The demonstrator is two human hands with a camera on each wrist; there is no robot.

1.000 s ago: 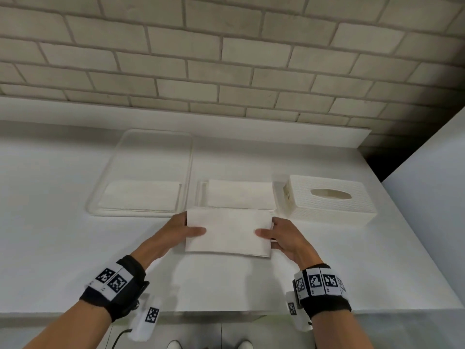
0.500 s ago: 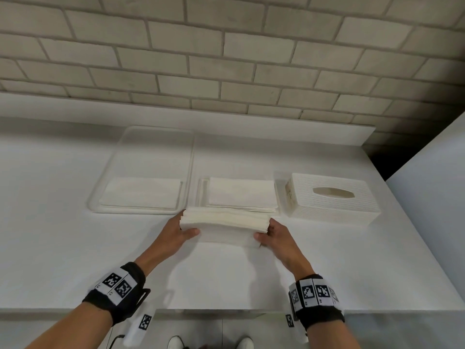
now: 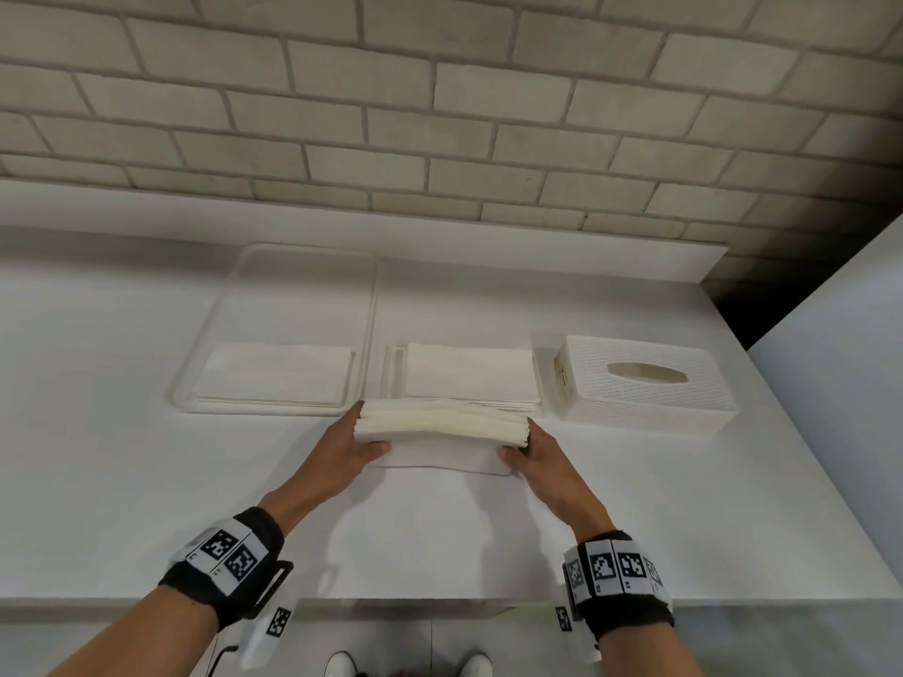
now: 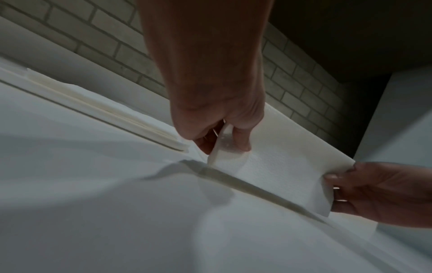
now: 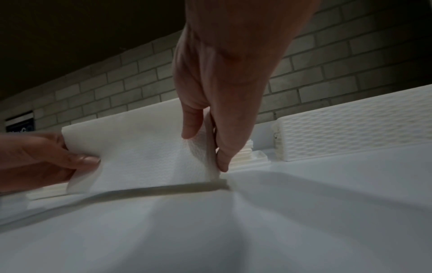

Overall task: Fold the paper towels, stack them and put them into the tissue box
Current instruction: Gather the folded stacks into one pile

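Observation:
A thick stack of folded white paper towels [image 3: 442,427] [image 4: 280,157] [image 5: 145,153] stands tilted up on its long edge on the white table [image 3: 440,530]. My left hand [image 3: 364,442] [image 4: 224,146] grips its left end, thumb in front and fingers behind. My right hand [image 3: 520,439] [image 5: 205,151] pinches its right end the same way. The white woven tissue box [image 3: 645,383] [image 5: 350,125] sits just right of the stack, slot facing up. A second pile of folded towels [image 3: 469,378] lies flat right behind the held stack.
A clear shallow tray [image 3: 273,410] at the back left holds a flat pile of towels [image 3: 276,373]. A brick wall with a white ledge [image 3: 440,227] closes the back. The table's front edge runs near my wrists, and a white panel [image 3: 830,383] rises at the right.
The stack lay flat under both hands a second ago. Both hands have since gripped its ends and tipped it up onto its edge, slightly farther from me.

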